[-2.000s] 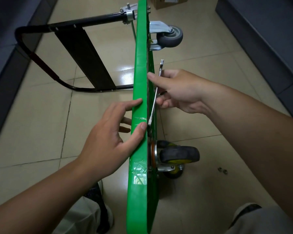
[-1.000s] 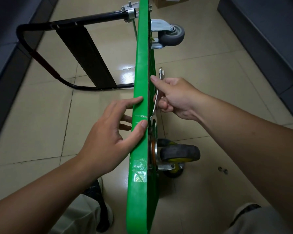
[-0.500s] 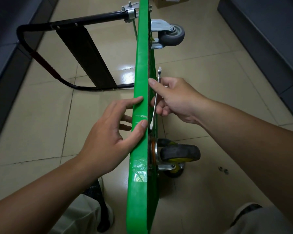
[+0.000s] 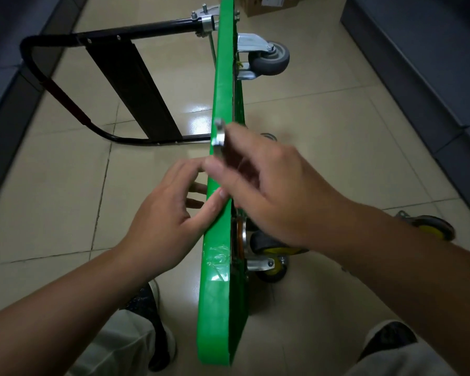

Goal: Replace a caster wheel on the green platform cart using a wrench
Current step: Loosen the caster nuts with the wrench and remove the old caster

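Note:
The green platform cart [image 4: 223, 85] stands on its side edge on the floor, running away from me. My left hand [image 4: 168, 215] grips its top edge, thumb on the rim and fingers down the left face. My right hand [image 4: 266, 191] is blurred and holds a silver wrench [image 4: 219, 137] lifted above the cart's edge. A black and yellow caster wheel [image 4: 272, 248] sits on the cart's underside near me, partly hidden by my right wrist. A grey caster [image 4: 269, 59] is fixed at the far end.
A loose yellow-hubbed caster [image 4: 429, 227] lies on the tiled floor at right. The black folding handle [image 4: 125, 85] lies flat to the left. Dark cabinets line both sides. A cardboard box [image 4: 269, 4] is at the far end. My shoes are below.
My right hand has pulled the wrench away from the cart's underside and swung it up and left over the top edge. My left hand keeps its hold on the cart.

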Available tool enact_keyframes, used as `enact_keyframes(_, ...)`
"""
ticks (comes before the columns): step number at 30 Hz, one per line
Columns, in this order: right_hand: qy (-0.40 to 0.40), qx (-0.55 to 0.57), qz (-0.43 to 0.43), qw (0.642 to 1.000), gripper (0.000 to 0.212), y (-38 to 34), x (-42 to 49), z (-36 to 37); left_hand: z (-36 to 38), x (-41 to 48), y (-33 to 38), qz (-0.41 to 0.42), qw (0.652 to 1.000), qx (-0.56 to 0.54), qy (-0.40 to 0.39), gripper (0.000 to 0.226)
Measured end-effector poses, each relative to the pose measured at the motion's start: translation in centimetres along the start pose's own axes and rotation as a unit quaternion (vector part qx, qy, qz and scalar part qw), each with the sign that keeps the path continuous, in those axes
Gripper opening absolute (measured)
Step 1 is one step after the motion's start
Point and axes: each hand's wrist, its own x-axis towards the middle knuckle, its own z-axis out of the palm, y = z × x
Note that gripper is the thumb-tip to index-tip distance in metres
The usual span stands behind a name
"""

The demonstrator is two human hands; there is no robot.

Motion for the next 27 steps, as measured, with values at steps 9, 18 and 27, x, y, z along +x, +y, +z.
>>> enact_keyframes(9, -0.112, -0.229, -0.199, 0.946, 0.011, 0.0, -5.2, -0.1, 0.2, -0.2, 0.4, -0.006, 1.000, -0.023, 0.007, 0.060)
enact_keyframes(18, 0.091, -0.030, 0.061, 0.994, 0.025, 0.2, -4.0, -1.3, 0.2, -0.2, 0.0, -0.010, 1.000, -0.004, -0.001, 0.064)
enact_keyframes(27, 0.087, 0.259, 0.341, 0.899, 0.031, 5.9, 3.4, -1.8, 0.1, -0.2, 0.1, -0.011, 1.000, -0.009, 0.001, 0.062)
